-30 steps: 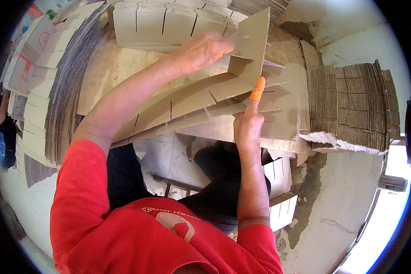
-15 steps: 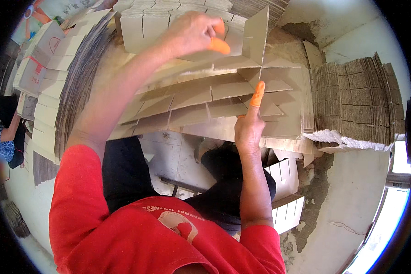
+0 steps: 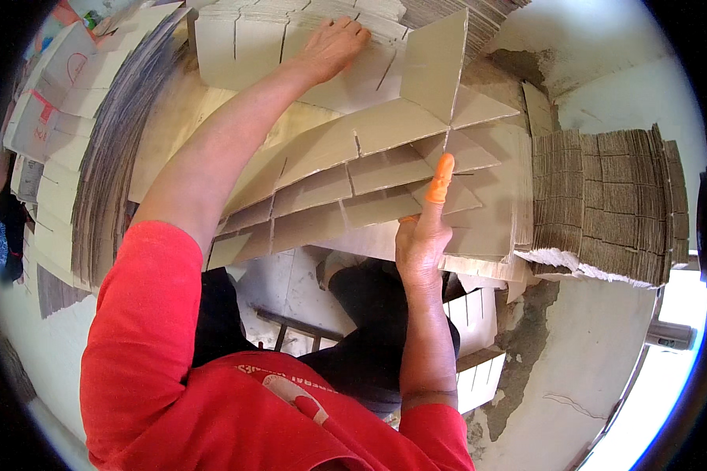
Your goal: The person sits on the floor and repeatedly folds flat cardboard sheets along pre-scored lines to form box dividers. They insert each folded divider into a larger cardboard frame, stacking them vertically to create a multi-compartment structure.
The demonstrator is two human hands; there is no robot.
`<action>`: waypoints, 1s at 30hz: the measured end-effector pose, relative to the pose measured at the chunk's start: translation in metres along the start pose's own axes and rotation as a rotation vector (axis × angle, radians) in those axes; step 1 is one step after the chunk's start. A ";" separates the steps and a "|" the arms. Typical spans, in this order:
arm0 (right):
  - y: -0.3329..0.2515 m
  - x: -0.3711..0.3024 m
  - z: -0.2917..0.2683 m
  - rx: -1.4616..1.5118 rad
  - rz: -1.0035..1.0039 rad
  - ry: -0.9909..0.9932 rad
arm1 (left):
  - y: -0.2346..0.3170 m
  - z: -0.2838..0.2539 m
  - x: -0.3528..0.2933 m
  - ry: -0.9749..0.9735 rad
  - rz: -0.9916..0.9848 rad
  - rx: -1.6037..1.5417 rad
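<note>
At the back, my left hand [image 3: 334, 49] curls its fingers over the top edge of a row of slotted cardboard strips [image 3: 251, 51]; the fingertips are hidden. My right hand [image 3: 424, 239] grips the near side of a partly assembled cardboard divider [image 3: 322, 180], its orange-sheathed thumb pointing up along it, its other fingers mostly hidden beneath. Several long strips of that divider run side by side to the lower left. A cross strip [image 3: 436, 67] stands upright in their slots near the right end, just beyond the thumb.
A long stack of slotted cardboard [image 3: 122, 133] stands on the left, another stack [image 3: 605, 204] on the right. The wooden tabletop [image 3: 181, 133] lies under the work. Below it are a dark stool [image 3: 298, 326] and more slotted cardboard [image 3: 479, 381]. Another person's arm shows at the far left.
My left hand has moved from above the divider up and away to the cardboard row at the back. The divider's left end has swung slightly nearer, with my right hand still on it.
</note>
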State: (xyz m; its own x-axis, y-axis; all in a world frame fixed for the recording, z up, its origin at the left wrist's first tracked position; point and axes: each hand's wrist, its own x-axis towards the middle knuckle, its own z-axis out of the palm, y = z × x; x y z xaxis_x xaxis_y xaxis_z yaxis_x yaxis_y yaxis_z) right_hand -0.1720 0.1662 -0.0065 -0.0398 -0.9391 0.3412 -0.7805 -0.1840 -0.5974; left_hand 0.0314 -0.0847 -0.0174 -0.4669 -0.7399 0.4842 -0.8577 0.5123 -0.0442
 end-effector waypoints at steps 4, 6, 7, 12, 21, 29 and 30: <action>-0.006 0.001 -0.002 -0.038 0.027 -0.010 | -0.005 -0.002 -0.001 0.007 0.085 0.034; -0.006 0.002 -0.002 -0.031 -0.043 0.014 | -0.008 -0.003 -0.001 0.021 0.112 0.041; -0.006 0.002 -0.002 -0.028 -0.077 0.025 | -0.009 -0.004 -0.002 0.027 0.125 0.044; -0.006 0.000 -0.003 0.002 -0.039 0.001 | -0.012 -0.005 -0.002 -0.020 0.118 -0.092; -0.004 -0.001 -0.002 -0.002 -0.148 0.069 | -0.003 -0.013 -0.001 -0.135 0.056 -0.023; -0.005 -0.001 -0.005 -0.058 0.005 -0.020 | -0.006 -0.022 -0.005 0.115 0.264 -0.100; -0.005 -0.001 -0.005 -0.062 -0.003 -0.018 | -0.004 -0.024 -0.004 0.075 0.254 -0.105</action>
State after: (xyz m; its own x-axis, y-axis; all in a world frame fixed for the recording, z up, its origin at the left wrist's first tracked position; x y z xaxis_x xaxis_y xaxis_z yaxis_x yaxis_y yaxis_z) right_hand -0.1709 0.1693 -0.0003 -0.0265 -0.9438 0.3296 -0.8176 -0.1692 -0.5503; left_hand 0.0420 -0.0733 0.0015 -0.6431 -0.5497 0.5332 -0.6865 0.7224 -0.0832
